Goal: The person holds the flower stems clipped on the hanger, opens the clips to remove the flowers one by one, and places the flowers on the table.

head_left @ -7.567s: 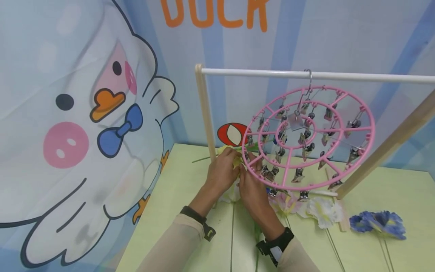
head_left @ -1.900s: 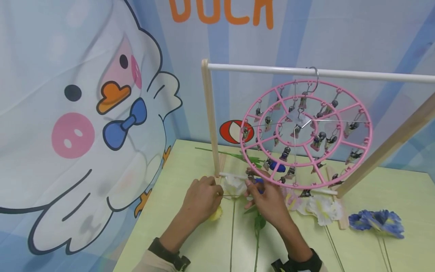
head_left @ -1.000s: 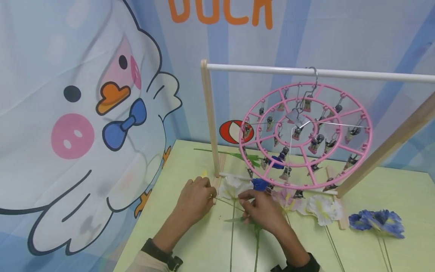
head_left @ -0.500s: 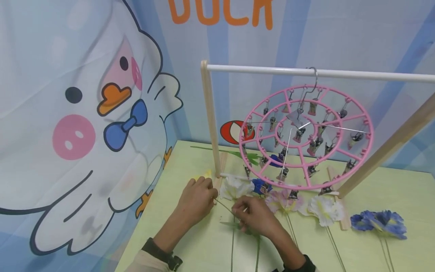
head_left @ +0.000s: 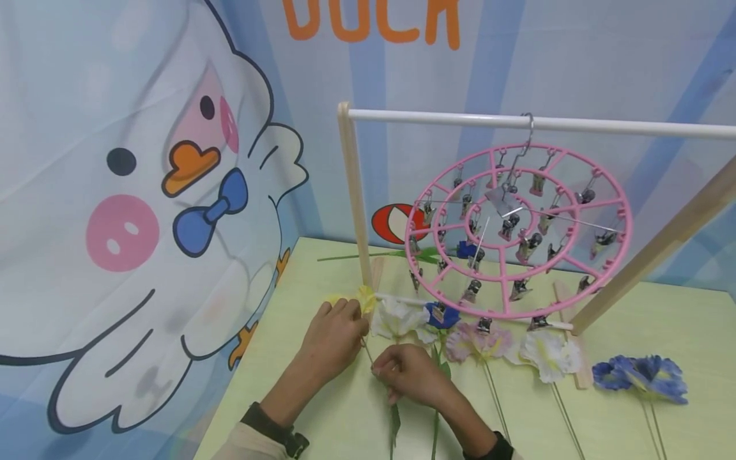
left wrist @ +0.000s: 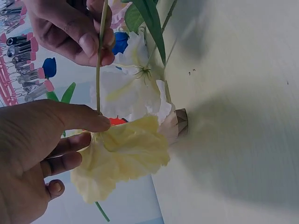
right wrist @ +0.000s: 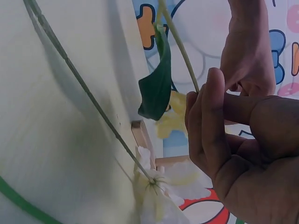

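Observation:
Between thumb and fingers, my left hand (head_left: pixel 335 335) pinches an artificial yellow flower (left wrist: pixel 131 154) by its stem, just under the bloom. In the head view part of the bloom shows past the knuckles, beside the rack's left foot. Lower on the same stem, my right hand (head_left: pixel 413 375) pinches with its thumb and fingertips. A dark green leaf (right wrist: pixel 159 86) hangs from that stem near the right hand. Right of the left hand lies a white flower (head_left: pixel 397 317), and beside it a blue flower (head_left: pixel 443 316).
A pink clip hanger (head_left: pixel 503 278) hangs from the white rail (head_left: pixel 437 119) of a wooden rack. Under and right of it lie a pink flower (head_left: pixel 474 343), a second white flower (head_left: pixel 549 356) and blue-purple flowers (head_left: pixel 644 377). Another blue flower (head_left: pixel 466 249) lies behind the rack.
From working close together by the rack's left post, my hands came nearer and apart. The right hand then moved left and toward me, swinging the stem from level to slanting. The hanger has turned.

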`<state>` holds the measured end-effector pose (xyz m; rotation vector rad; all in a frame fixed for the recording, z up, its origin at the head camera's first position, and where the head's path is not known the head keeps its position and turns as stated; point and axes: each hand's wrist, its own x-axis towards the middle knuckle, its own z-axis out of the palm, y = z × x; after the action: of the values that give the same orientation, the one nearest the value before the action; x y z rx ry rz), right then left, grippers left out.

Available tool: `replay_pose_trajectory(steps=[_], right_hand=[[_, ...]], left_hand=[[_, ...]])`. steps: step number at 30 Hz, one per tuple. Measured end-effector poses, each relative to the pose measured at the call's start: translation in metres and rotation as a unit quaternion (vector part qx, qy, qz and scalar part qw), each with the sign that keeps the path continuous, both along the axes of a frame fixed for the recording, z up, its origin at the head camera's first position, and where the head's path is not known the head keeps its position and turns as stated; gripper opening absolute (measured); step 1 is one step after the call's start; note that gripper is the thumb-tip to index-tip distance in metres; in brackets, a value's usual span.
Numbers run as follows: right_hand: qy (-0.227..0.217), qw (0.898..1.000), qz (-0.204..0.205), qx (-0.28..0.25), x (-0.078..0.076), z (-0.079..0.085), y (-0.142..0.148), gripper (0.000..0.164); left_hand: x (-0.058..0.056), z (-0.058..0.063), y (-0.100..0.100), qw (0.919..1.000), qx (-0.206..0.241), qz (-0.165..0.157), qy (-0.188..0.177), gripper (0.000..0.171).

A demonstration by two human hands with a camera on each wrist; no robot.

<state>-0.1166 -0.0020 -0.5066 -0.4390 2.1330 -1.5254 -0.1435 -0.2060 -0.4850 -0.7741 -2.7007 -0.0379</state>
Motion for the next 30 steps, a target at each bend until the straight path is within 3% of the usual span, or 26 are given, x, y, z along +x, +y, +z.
replay_pose_trajectory(steps=[10, 18, 21, 25, 30], right_hand=[[-0.004, 1.000, -0.026, -0.007, 0.001, -0.013, -0.022, 0.018], [0.012, 0.997, -0.079, 0.009, -0.001, -0.023, -0.038, 0.015], [0.020, 0.995, -0.094, 0.014, -0.002, -0.025, -0.045, 0.012], [0.036, 0.994, -0.105, 0.018, -0.003, -0.028, -0.052, 0.013], [0.051, 0.993, -0.101, 0.015, -0.004, -0.033, -0.056, 0.013]], left_hand=[[0.002, -0.008, -0.006, 0.9994, 0.034, 0.008, -0.002, 0.015], [0.010, -0.028, -0.007, 0.9936, 0.108, 0.033, -0.006, 0.016], [0.014, -0.037, -0.006, 0.9849, 0.161, 0.060, -0.020, 0.016], [0.017, -0.046, -0.003, 0.9650, 0.240, 0.088, -0.060, 0.017], [0.016, -0.054, -0.003, 0.9402, 0.305, 0.106, -0.108, 0.018]])
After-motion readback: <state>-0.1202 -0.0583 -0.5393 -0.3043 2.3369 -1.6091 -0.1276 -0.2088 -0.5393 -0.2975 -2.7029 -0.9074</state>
